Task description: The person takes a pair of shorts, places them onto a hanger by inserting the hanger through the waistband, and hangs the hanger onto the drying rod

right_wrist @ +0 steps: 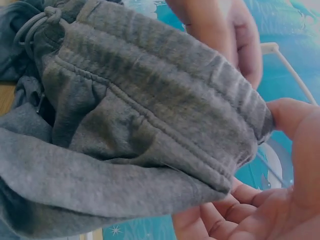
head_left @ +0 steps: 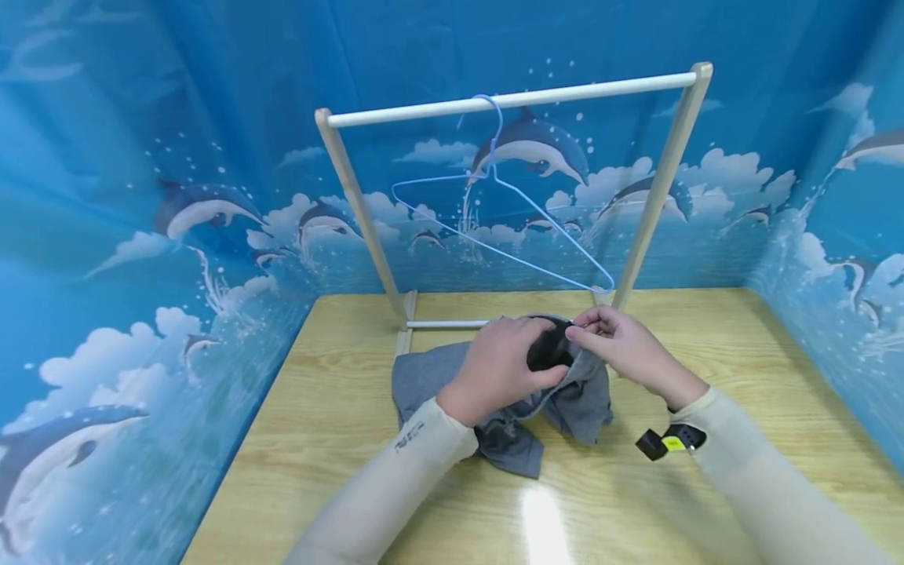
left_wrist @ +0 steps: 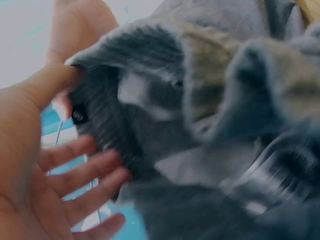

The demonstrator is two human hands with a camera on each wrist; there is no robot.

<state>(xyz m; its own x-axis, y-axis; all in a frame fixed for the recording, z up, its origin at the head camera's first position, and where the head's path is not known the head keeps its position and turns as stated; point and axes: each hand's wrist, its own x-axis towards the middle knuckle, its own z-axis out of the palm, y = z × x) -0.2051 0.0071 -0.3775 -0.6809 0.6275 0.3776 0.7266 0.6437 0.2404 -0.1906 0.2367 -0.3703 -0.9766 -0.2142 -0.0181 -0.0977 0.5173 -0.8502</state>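
Note:
Grey drawstring pants [head_left: 431,380] lie bunched on the table, their elastic waistband [right_wrist: 165,85] raised and turned toward the hands. The dark inside of the waistband shows in the head view. My right hand [head_left: 621,349] pinches the far right edge of the waistband between thumb and fingers. At the opening, my left hand [head_left: 497,365] has its thumb and fingers spread apart. The left wrist view shows the left fingers [left_wrist: 92,175] loosely extended against the waistband's edge, near a small black tag [left_wrist: 79,114]. A knotted drawstring [right_wrist: 42,22] hangs at the front of the waist.
A wooden rack with a white top bar [head_left: 579,96] stands behind the pants. From the bar hangs a light blue hanger [head_left: 494,176], tilted down to the right. Blue dolphin-print curtains [head_left: 106,314] enclose the wooden table [head_left: 304,439] on the left, right and back.

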